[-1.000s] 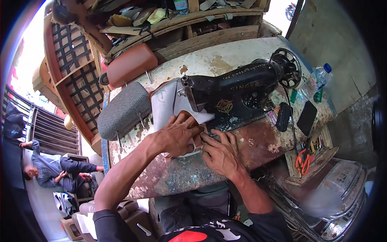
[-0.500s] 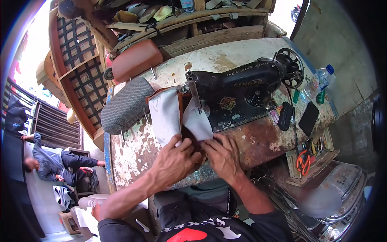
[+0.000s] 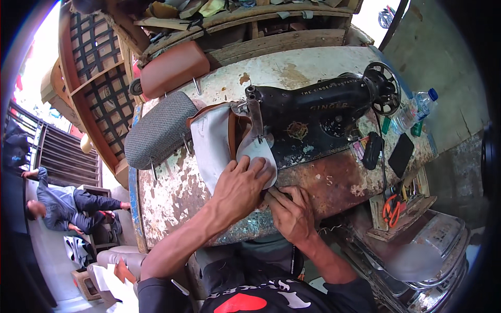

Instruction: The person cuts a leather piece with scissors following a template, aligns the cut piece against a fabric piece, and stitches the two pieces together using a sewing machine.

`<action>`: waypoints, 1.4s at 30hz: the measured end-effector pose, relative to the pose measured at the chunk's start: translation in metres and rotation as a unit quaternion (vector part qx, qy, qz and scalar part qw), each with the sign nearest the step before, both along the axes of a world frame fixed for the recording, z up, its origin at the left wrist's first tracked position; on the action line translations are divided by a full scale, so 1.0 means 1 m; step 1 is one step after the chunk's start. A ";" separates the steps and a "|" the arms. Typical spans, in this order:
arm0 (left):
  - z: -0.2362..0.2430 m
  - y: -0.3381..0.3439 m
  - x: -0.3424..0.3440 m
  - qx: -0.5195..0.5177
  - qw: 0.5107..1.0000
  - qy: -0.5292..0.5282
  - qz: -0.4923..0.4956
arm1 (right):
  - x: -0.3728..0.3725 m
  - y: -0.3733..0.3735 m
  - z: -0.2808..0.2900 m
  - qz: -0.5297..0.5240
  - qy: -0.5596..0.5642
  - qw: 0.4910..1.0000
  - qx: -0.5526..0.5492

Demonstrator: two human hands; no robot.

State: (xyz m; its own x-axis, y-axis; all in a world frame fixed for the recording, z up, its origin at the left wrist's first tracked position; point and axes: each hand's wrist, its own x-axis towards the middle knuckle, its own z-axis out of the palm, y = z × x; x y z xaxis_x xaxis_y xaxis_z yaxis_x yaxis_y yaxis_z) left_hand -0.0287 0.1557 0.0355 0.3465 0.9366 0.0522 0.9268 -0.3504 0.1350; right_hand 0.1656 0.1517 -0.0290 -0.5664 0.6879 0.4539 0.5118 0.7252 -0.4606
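Observation:
A brown leatherette cover (image 3: 210,148) with a whitish backing lies under the needle end of a black sewing machine (image 3: 308,112). My left hand (image 3: 237,182) has its fingers bent over the cover's right flap, gripping it close to the needle. Nearer the table's front edge, my right hand (image 3: 292,215) is closed on the lower edge of the same flap, its fingertips partly hidden. The brown outer face shows along the fold between the two pale panels.
Left of the machine lie a grey fabric headrest (image 3: 160,130) and a brown headrest (image 3: 175,69), both with metal posts. At right are a water bottle (image 3: 412,113), a black phone (image 3: 401,155), a black case (image 3: 371,151) and orange-handled scissors (image 3: 391,210) in an open drawer. Someone sits far left.
My left hand has moved right and up onto the right flap, off the left panel. My right hand has shifted slightly down and right, and the flap's shape has changed.

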 end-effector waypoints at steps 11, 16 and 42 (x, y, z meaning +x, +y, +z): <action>-0.013 0.002 -0.017 -0.052 0.996 0.040 -0.063 | -0.001 0.001 -0.002 -0.003 -0.014 1.000 -0.004; -0.014 0.000 -0.014 -0.060 0.995 0.046 -0.063 | 0.001 0.001 -0.004 0.000 -0.018 1.000 -0.002; -0.028 -0.003 -0.012 -0.041 0.998 0.051 -0.003 | -0.012 0.011 0.000 -0.011 -0.004 1.000 -0.024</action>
State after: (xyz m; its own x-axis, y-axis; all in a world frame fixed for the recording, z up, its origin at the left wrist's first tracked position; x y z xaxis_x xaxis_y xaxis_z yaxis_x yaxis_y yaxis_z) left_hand -0.0406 0.1529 0.0072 0.3512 0.9344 -0.0598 0.9353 -0.3471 0.0686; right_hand 0.1531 0.1623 -0.0285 -0.5537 0.7215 0.4157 0.5316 0.6906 -0.4904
